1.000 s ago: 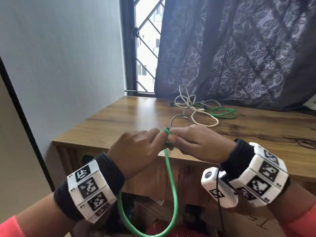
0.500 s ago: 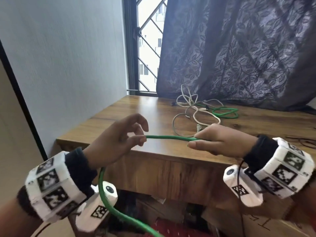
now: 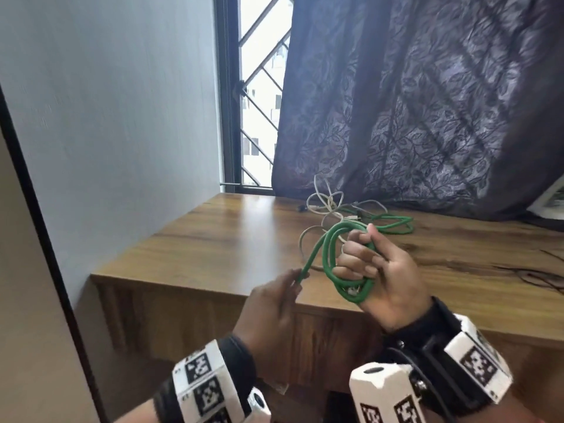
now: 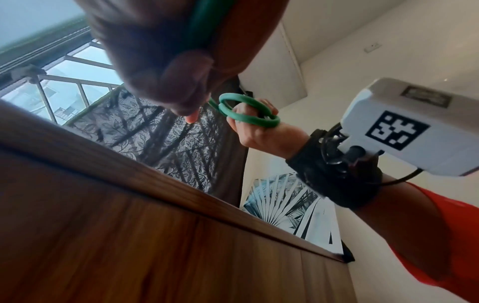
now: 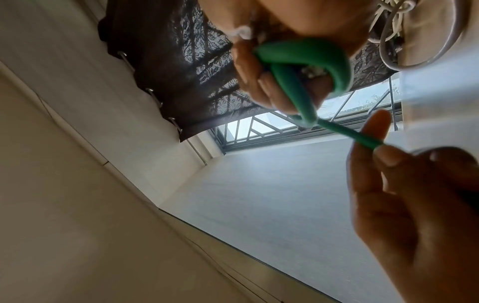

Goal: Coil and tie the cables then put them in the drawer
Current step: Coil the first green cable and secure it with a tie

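Green cable coiled in the right hand, above the table's front edge.

The right hand (image 3: 384,279) gripped about 2 loops of the green cable (image 3: 331,254), though blur made the count uncertain. The left hand (image 3: 271,306) pinched its free strand between the fingertips. More cables (image 3: 335,209) lay on the wooden table (image 3: 232,236).

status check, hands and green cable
Right hand grips green cable loops. Left hand pinches its free run. Coil untied. More cables loose on desk.

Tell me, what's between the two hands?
A short straight run of the green cable, pinched by the left hand, leading to loops wrapped round the right hand. The head view shows it best.
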Tool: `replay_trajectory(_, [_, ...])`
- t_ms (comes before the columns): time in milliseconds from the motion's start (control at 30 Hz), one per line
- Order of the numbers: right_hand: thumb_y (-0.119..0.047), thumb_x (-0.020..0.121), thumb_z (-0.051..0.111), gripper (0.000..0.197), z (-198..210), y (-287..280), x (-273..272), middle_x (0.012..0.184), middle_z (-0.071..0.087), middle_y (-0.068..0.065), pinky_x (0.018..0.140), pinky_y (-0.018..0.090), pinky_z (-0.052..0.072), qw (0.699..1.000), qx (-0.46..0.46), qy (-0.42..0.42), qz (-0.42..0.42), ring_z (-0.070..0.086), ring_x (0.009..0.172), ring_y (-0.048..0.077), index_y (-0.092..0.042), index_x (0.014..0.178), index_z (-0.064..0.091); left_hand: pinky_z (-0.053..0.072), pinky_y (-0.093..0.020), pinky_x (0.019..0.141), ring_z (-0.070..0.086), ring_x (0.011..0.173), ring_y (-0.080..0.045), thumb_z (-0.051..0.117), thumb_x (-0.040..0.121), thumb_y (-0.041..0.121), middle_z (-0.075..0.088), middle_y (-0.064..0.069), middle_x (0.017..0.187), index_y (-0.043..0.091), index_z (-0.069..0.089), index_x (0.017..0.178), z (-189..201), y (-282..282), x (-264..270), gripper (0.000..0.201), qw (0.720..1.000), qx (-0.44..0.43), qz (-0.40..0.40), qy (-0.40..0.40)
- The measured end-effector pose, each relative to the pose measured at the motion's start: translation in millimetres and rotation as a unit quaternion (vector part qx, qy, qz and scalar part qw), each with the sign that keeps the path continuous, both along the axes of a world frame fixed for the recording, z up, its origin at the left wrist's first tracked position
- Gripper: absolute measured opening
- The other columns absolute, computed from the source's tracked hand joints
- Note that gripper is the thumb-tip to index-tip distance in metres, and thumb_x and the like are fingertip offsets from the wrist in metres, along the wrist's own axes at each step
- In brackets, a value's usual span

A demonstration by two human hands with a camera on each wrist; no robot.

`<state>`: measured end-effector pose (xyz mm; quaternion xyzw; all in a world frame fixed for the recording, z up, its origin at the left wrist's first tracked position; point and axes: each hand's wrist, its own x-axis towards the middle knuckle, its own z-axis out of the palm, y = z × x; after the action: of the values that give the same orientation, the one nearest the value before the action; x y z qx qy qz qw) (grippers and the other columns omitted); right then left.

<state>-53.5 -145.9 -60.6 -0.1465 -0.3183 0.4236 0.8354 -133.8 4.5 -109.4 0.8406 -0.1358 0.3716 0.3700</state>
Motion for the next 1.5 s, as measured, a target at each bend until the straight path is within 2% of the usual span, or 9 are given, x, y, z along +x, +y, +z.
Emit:
replay_trajectory(133, [-0.033, 0.096, 0.029, 0.037, 5.0, 6.5, -13.5, 0.049, 0.04, -0.005, 0.048, 0.02, 0.042, 0.964, -0.023, -0.001, -0.267, 0.041, 0.043, 0.01, -0.017, 0.069, 0.048, 0.042, -0.033, 0.067, 0.061, 0.076, -0.033, 0.035, 0.083, 0.033, 0.069, -0.016, 0.085, 0.009, 0.056, 0.114, -15.4, -12.8, -7.6, 0.044, 0.997, 0.065, 0.008, 0.045])
replay_trajectory(267, [-0.032, 0.095, 0.031, 0.028, 15.4, 5.9, -11.9, 0.053, 0.045, -0.006, 0.054, 0.024, 0.041, 0.9, -0.05, -0.131, -0.412, 0.044, 0.051, 0.013, -0.019, 0.074, 0.046, 0.04, -0.023, 0.06, 0.056, 0.07, -0.021, 0.037, 0.08, 0.033, 0.061, -0.003, 0.07, 0.01, 0.057, 0.102, -20.1, -25.4, -22.0, 0.038, 0.991, 0.038, -0.043, 0.119])
replay_trajectory(433, [-0.057, 0.09, 0.032, 0.041, -2.9, 9.7, -7.4, 0.062, 0.048, -0.012, 0.052, 0.02, 0.035, 0.627, -0.222, -0.506, -0.55, 0.042, 0.052, 0.006, -0.019, 0.093, 0.049, 0.042, -0.025, 0.062, 0.052, 0.06, -0.009, 0.045, 0.083, 0.031, 0.054, 0.014, 0.065, 0.007, 0.06, 0.092, -0.2, -21.1, -21.3, 0.03, 0.992, 0.013, -0.055, 0.113])
replay_trajectory(500, [-0.062, 0.088, 0.024, 0.062, -5.2, 7.7, -3.2, 0.067, 0.052, -0.007, 0.054, 0.03, 0.04, 0.494, -0.274, -0.616, -0.549, 0.051, 0.053, 0.014, -0.007, 0.097, 0.05, 0.041, -0.025, 0.06, 0.052, 0.06, -0.009, 0.046, 0.084, 0.033, 0.053, 0.013, 0.063, 0.009, 0.062, 0.09, 7.2, -13.6, -20.7, 0.03, 0.993, 0.038, -0.044, 0.101])
replay_trajectory(700, [-0.033, 0.092, 0.042, 0.025, 9.3, 4.0, -10.5, 0.069, 0.062, 0.014, 0.053, 0.028, 0.032, 0.284, -0.357, -0.74, -0.495, 0.061, 0.061, 0.036, -0.011, 0.081, 0.044, 0.032, -0.021, 0.057, 0.048, 0.057, -0.008, 0.048, 0.083, 0.038, 0.053, 0.012, 0.064, 0.015, 0.066, 0.088, 32.8, 0.5, -20.5, 0.029, 0.99, 0.134, -0.004, 0.051])
replay_trajectory(1000, [-0.072, 0.075, 0.023, 0.051, 48.3, -25.2, -7.3, 0.056, 0.038, -0.007, 0.057, 0.033, 0.034, 0.18, -0.435, -0.842, -0.262, 0.049, 0.059, 0.022, -0.023, 0.073, 0.037, 0.027, -0.016, 0.053, 0.039, 0.057, -0.005, 0.051, 0.084, 0.027, 0.044, 0.014, 0.067, 0.009, 0.058, 0.081, 65.3, 10.3, -2.1, 0.019, 0.974, 0.219, -0.052, 0.022])
replay_trajectory(1100, [-0.063, 0.083, 0.027, 0.045, 53.5, -37.7, 6.7, 0.054, 0.042, -0.006, 0.058, 0.034, 0.042, 0.241, -0.47, -0.805, -0.271, 0.048, 0.053, 0.013, -0.024, 0.064, 0.04, 0.032, -0.013, 0.054, 0.044, 0.055, 0.0, 0.049, 0.087, 0.025, 0.047, 0.015, 0.065, 0.007, 0.056, 0.085, 54.2, 9.2, 3.9, 0.02, 0.983, 0.149, -0.09, 0.059])
replay_trajectory(1300, [-0.044, 0.089, 0.05, 0.047, 61.6, -82.2, 33.8, 0.034, 0.031, -0.006, 0.033, 0.021, 0.035, 0.63, -0.491, -0.556, -0.232, 0.026, 0.026, 0.008, -0.013, 0.054, 0.042, 0.044, -0.019, 0.053, 0.049, 0.05, 0.0, 0.049, 0.093, 0.014, 0.055, 0.015, 0.055, 0.017, 0.057, 0.085, 22.0, 23.8, 0.2, 0.011, 0.969, 0.049, -0.133, 0.2])
replay_trajectory(1500, [-0.044, 0.093, 0.042, 0.045, 67.9, -86.3, 53.2, 0.038, 0.027, 0.003, 0.055, 0.033, 0.05, 0.953, -0.229, -0.199, 0.025, 0.029, 0.036, 0.021, -0.005, 0.075, 0.053, 0.031, -0.014, 0.044, 0.036, 0.046, -0.003, 0.047, 0.085, 0.037, 0.047, 0.003, 0.057, 0.021, 0.055, 0.091, 31.6, 32.8, 19.8, 0.018, 0.995, -0.054, -0.083, 0.011])
